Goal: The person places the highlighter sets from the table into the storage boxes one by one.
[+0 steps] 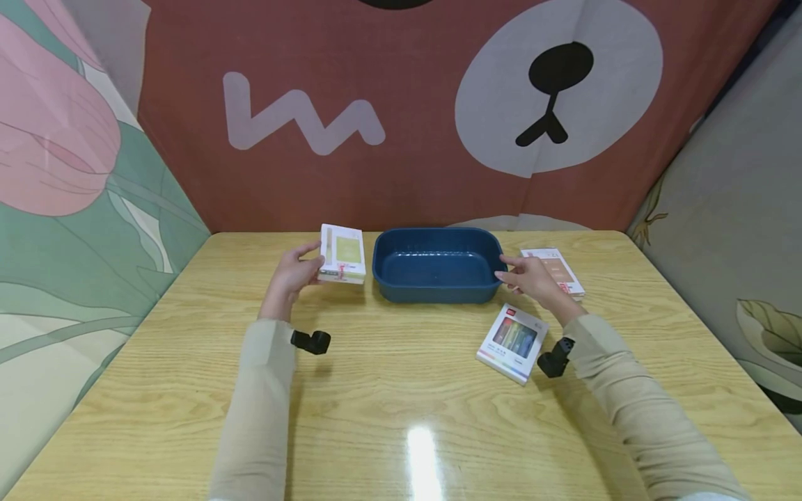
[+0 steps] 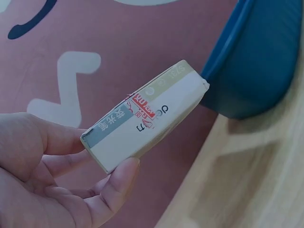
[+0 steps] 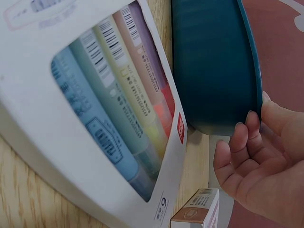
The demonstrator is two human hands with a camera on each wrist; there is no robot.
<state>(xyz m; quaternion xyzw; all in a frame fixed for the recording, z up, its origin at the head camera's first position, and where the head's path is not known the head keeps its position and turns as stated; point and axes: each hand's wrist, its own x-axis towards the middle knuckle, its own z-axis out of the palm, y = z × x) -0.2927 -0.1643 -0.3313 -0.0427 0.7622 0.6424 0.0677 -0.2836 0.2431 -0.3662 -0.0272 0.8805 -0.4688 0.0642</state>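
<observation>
Your left hand (image 1: 293, 271) pinches the yellow-panelled highlighter box (image 1: 342, 254) by its outer edge; box is off the table (image 1: 376, 390), just left of the blue tub (image 1: 432, 293), with a gap between them. Edge hold likely leaves the tub-facing side free of fingers. Your right hand (image 1: 529, 277) grips the tub's right end, thumb and fingertips at the rim, probably to steady it. Tub sits on the table near its far edge, opening up.

Around it: windowed box of coloured pens (image 1: 512, 342) lies flat and skewed near the tub's front right, just beside your right wrist camera (image 1: 554, 358). Brown-panelled box (image 1: 557, 266) lies right of the tub, partly covered by your right hand in the head view. Snag risk is that side: your hand crowds both boxes. Red-brown backdrop (image 1: 376, 188) looks close behind the tub, so likely little room rearward.
</observation>
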